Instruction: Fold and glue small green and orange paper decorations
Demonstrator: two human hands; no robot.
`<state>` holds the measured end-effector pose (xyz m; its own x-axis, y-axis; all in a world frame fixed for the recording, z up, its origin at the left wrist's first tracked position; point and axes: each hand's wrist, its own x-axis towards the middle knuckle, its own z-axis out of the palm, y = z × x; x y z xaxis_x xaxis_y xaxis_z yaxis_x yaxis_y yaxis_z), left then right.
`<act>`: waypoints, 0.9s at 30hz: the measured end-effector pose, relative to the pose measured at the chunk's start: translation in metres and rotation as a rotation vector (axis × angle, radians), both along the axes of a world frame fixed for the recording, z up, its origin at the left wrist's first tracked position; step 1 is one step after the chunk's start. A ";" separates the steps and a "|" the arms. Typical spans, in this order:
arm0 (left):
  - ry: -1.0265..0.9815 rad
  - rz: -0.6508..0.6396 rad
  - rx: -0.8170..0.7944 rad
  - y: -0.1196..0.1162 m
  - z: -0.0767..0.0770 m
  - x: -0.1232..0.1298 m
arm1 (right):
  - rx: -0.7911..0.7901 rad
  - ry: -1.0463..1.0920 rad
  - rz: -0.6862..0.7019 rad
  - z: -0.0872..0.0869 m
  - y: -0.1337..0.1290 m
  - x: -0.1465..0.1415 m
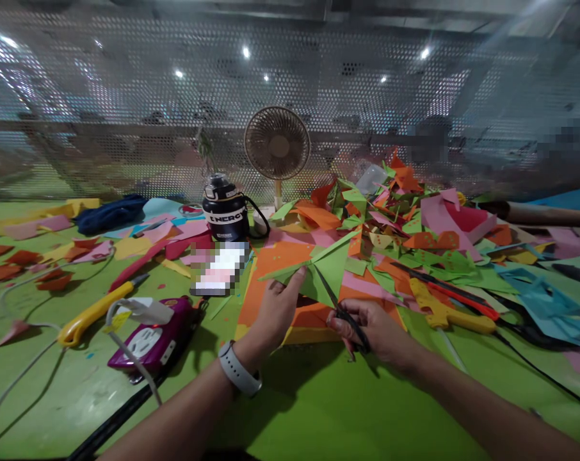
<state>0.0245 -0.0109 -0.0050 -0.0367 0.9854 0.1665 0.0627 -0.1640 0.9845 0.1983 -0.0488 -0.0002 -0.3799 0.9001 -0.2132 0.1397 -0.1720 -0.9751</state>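
Observation:
My left hand (276, 307), with a pale watch strap at the wrist, pinches a piece of light green paper (326, 275) near its left part. Black-handled scissors (350, 326) are in my right hand (364, 323), their blades pointing up and left against the green paper. Beneath both hands lies a stack of orange and yellow paper (271, 256) on the green table (309, 397). A narrow green flap stands out toward the upper right from the paper.
Behind are a small fan (277, 144), a dark bottle (225, 208) and a heap of paper scraps (400, 218). To the left lie a phone (221, 269), a purple power strip (155, 339) and a yellow-handled tool (95, 314). A yellow glue gun (448, 314) lies right.

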 end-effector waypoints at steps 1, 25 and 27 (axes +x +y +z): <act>0.017 0.006 -0.007 0.000 -0.001 -0.001 | -0.001 0.005 0.004 -0.001 0.000 0.000; -0.002 0.003 -0.020 -0.001 0.005 0.002 | 0.010 -0.006 0.010 0.004 -0.002 0.000; 0.013 0.006 -0.014 -0.002 0.007 0.002 | 0.011 -0.003 0.012 0.005 -0.002 0.000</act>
<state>0.0264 -0.0130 0.0021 -0.0411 0.9873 0.1536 0.0763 -0.1502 0.9857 0.1979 -0.0506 0.0043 -0.3903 0.8976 -0.2047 0.1448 -0.1598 -0.9765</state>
